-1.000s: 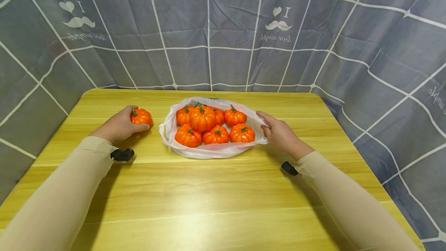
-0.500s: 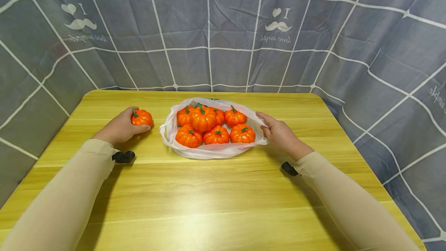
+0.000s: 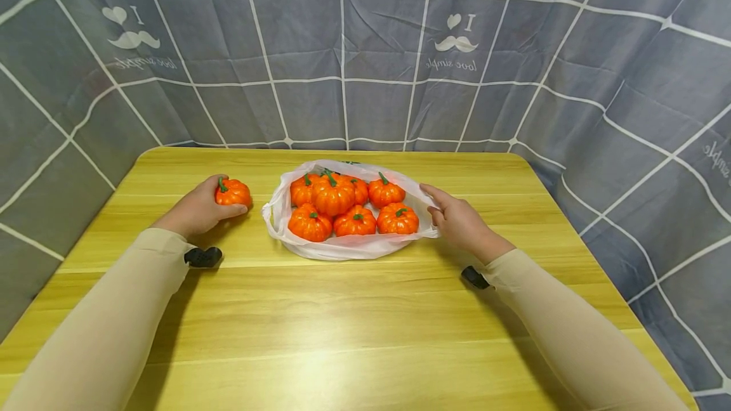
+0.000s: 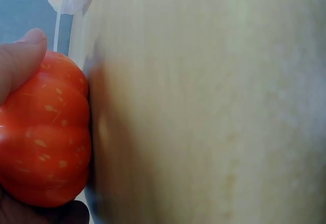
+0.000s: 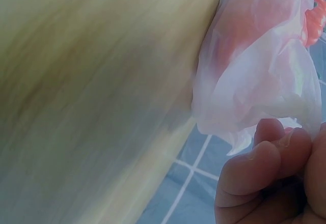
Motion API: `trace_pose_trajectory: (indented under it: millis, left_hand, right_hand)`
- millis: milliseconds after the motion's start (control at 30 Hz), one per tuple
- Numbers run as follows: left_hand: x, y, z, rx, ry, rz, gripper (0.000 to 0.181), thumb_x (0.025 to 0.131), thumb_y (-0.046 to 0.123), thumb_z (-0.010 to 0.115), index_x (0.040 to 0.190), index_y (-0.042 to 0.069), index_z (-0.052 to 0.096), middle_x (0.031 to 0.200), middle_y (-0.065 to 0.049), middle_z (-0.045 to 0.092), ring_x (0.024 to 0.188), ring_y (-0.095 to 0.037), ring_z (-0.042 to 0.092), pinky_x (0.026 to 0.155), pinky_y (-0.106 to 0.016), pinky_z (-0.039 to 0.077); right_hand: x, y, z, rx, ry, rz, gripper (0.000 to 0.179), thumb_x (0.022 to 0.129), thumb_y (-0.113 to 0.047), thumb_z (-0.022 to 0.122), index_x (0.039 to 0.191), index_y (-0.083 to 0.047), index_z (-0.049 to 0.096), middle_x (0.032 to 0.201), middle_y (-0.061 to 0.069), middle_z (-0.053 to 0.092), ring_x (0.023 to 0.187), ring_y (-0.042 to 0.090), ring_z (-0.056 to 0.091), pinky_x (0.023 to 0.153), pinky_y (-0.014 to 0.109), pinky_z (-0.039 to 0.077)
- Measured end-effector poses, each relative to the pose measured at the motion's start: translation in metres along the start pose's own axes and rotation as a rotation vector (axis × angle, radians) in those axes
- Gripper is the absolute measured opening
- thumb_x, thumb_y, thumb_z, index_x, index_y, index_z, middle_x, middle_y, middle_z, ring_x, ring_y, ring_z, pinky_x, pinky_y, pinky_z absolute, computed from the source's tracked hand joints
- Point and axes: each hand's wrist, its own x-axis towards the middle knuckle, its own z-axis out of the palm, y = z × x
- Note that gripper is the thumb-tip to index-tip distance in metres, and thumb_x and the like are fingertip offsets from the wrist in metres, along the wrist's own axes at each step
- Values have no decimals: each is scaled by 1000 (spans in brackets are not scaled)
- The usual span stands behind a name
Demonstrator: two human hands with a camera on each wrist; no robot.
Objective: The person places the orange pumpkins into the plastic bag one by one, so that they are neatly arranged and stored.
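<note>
Left of the bag, my left hand (image 3: 200, 208) grips a small glossy orange pumpkin (image 3: 234, 193) with a green stem. The left wrist view shows the thumb on top of this pumpkin (image 4: 48, 137), close against the table surface. A white plastic bag (image 3: 354, 249) lies mouth-up in the middle of the table, with several similar pumpkins (image 3: 333, 195) inside. My right hand (image 3: 465, 221) pinches the bag's right edge. In the right wrist view, curled fingers (image 5: 254, 173) hold the thin plastic of the bag (image 5: 244, 86); orange shows through it.
The wooden table (image 3: 320, 322) has a light yellow grain. Behind it and on both sides hangs a grey curtain (image 3: 382, 106) with white grid lines. Each wrist wears a small black device (image 3: 203, 257).
</note>
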Motion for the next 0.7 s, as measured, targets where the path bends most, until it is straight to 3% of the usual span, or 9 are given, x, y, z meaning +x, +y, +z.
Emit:
trace_pose_trajectory:
  millis: [700]
  left_hand:
    - [-1, -1, 1, 7, 13, 17, 99, 100, 47, 70, 161, -9, 16, 147, -35, 43, 129, -49, 49, 116, -66, 39]
  right_hand:
    - [1, 3, 4, 12, 2, -12, 56, 108, -13, 55, 162, -15, 40, 82, 5, 70, 60, 16, 52, 58, 30, 41]
